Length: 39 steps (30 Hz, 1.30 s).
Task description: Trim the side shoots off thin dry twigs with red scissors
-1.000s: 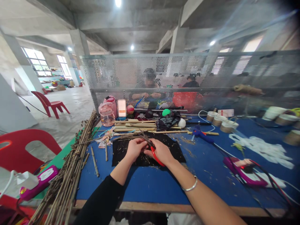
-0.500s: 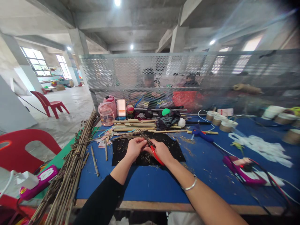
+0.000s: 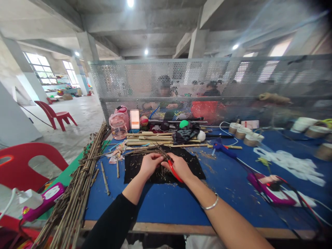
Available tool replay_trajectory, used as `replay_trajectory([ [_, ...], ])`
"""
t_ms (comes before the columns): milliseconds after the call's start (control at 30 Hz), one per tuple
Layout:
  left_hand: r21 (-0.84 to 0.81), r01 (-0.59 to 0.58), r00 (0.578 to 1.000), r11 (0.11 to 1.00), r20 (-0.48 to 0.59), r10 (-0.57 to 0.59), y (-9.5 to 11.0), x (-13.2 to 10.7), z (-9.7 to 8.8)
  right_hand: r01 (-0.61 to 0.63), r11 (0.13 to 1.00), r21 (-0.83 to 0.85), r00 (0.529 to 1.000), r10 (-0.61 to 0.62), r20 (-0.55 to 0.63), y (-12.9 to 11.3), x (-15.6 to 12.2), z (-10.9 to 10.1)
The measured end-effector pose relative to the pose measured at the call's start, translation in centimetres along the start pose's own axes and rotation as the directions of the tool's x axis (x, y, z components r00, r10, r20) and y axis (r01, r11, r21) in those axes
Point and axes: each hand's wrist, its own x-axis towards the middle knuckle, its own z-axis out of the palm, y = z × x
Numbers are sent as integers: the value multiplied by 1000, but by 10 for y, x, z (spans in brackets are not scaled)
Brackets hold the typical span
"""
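Note:
My right hand (image 3: 179,166) is closed round the red handles of a pair of scissors (image 3: 174,170). Their dark blades point up and away, to the left, close by my left fingertips. My left hand (image 3: 149,164) is pinched closed on what looks like a thin twig, mostly hidden by the fingers. Both hands are over a black cloth (image 3: 132,171) scattered with small clippings. Thin brown twigs (image 3: 141,150) lie along the cloth's far edge, just beyond my left hand.
A long bundle of dry stems (image 3: 75,193) lies along the table's left side. Cut sticks (image 3: 150,138) are stacked behind the cloth. A blue glue gun (image 3: 220,146) and purple power strip (image 3: 271,190) lie at right. A perforated metal screen (image 3: 145,79) closes the back; people sit beyond.
Both hands stay in nearly the same place over the cloth. The fingers of my right hand have shifted slightly on the scissors, and the red handles look a little wider apart.

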Motion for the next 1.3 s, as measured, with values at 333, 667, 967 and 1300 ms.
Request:
replay_trajectory([
  [333, 17, 14, 999, 1000, 50, -14, 0, -3, 4, 37, 998, -41, 998, -39, -39, 3, 2, 4],
  [667, 5, 7, 1000, 1000, 7, -7, -1, 0, 0, -15, 999, 29, 1000, 14, 24, 4, 0, 1],
  [967, -66, -24, 997, 998, 70, 29, -1, 1, 1, 99, 995, -14, 995, -99, -29, 10, 5, 12],
  [1300, 92, -199, 977, 976, 98, 190, -2, 2, 0, 222, 973, -57, 962, -228, -153, 11, 10, 13],
])
